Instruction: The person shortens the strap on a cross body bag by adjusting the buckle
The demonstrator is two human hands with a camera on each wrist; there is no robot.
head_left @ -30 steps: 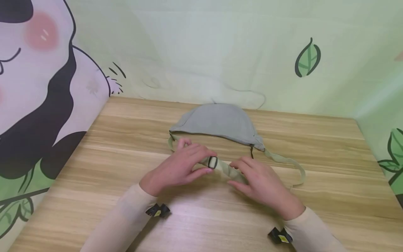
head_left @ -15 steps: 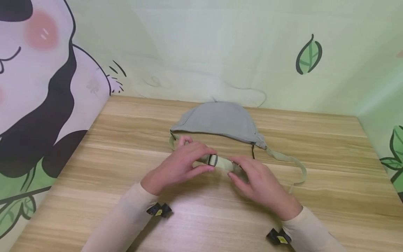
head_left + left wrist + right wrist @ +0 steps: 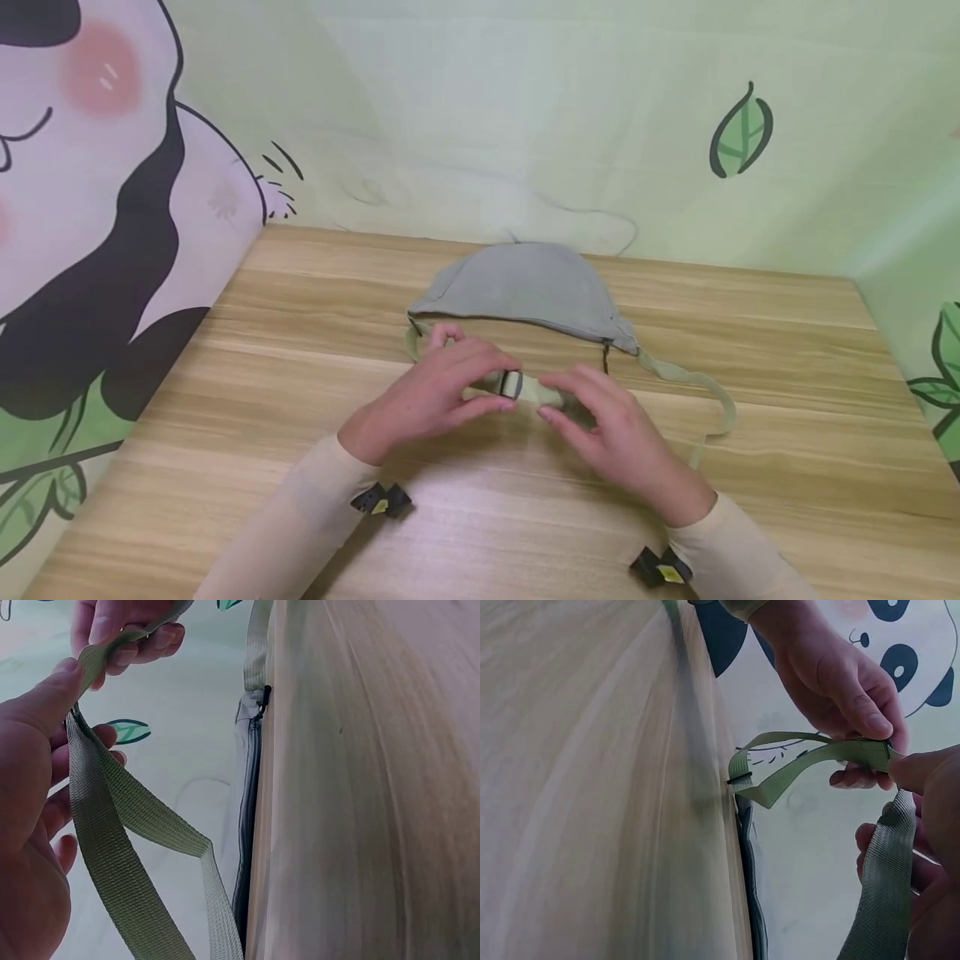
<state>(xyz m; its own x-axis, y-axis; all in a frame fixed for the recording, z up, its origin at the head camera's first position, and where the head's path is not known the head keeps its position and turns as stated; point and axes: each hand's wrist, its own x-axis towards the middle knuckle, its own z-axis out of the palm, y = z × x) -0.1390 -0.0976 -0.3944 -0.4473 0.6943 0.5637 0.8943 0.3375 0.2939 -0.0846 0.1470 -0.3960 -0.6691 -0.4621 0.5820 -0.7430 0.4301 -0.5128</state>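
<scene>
A grey waist bag [image 3: 525, 287] lies on the table with its zipper edge toward me. Its pale green strap [image 3: 693, 381] runs from both ends up to my hands. With thumb and fingers my left hand [image 3: 442, 387] pinches the strap right at a dark slider buckle [image 3: 512, 384]. Just to the right, my right hand [image 3: 618, 429] pinches the strap between thumb and forefinger. In the left wrist view two lengths of green webbing [image 3: 124, 847] hang below the left hand. The right wrist view has one length of webbing [image 3: 881, 877] dropping from the right hand.
The wooden table [image 3: 262, 350] meets a pale green wall sheet [image 3: 450, 108] behind the bag. A cartoon panda [image 3: 112, 167] is printed at the left. A dark zipper pull [image 3: 606, 357] dangles from the bag's right end.
My right hand has shifted slightly left along the strap, its fingertips closer to the buckle. The strap between the hands looks flatter. My left hand and the bag stay nearly in place.
</scene>
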